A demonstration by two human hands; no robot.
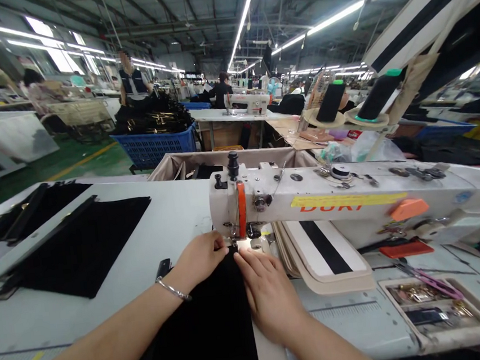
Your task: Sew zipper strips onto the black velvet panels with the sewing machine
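A black fabric panel (212, 330) runs from the front edge of the table up to the needle area of a white sewing machine (284, 198). My left hand (200, 257), with a silver bangle at the wrist, pinches the panel's far left edge close to the presser foot (234, 241). Flat on the panel's right edge lies my right hand (270, 290), its fingers stretched toward the needle. A pale strip (271, 355) shows beneath the panel at the right. What the left fingertips pinch is partly hidden.
Black panels (89, 245) lie on the table at left. Right of the needle sits a stack of beige pieces with a black stripe (327, 251). A parts tray (439, 308) holds metal fittings and purple scissors (432, 283). Beyond stand a blue crate (156, 148) and a person (133, 83).
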